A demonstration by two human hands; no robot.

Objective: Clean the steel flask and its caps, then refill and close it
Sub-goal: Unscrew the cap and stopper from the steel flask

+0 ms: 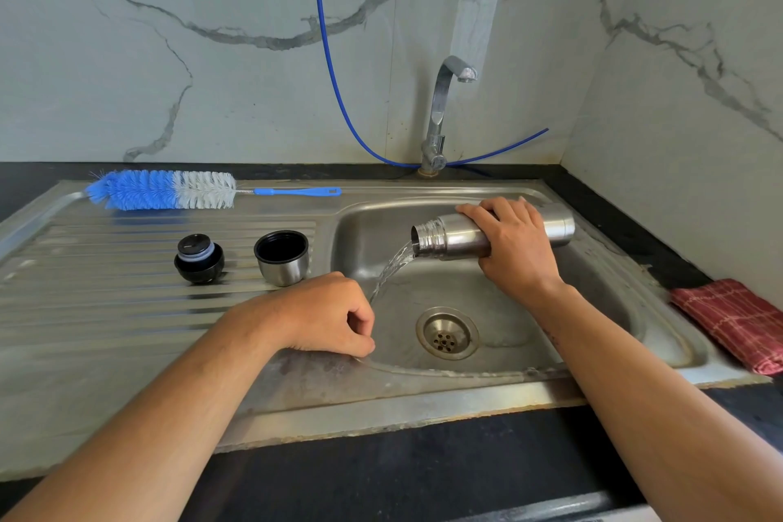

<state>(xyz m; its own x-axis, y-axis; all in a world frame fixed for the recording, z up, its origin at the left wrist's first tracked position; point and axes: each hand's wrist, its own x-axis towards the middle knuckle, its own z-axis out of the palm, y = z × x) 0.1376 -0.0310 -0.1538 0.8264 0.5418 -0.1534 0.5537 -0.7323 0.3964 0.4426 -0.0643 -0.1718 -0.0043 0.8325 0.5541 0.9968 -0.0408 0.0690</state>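
My right hand (pixel 515 244) grips the steel flask (pixel 453 236) around its middle and holds it nearly on its side over the sink basin (pixel 601 292), mouth pointing left. Water streams from the open mouth down into the basin. My left hand (pixel 326 316) rests as a loose fist on the sink's front left rim, holding nothing. On the ribbed drainboard (pixel 106 301) stand the black inner stopper (pixel 199 259), upside down, and the steel outer cap (pixel 281 258), open side up.
A blue and white bottle brush (pixel 169 189) lies along the back of the drainboard. The steel tap (pixel 442 106) stands behind the basin, with a blue hose (pixel 334 76) hanging beside it. A red checked cloth (pixel 737 320) lies on the counter at right. The drain (pixel 447 333) is in mid-basin.
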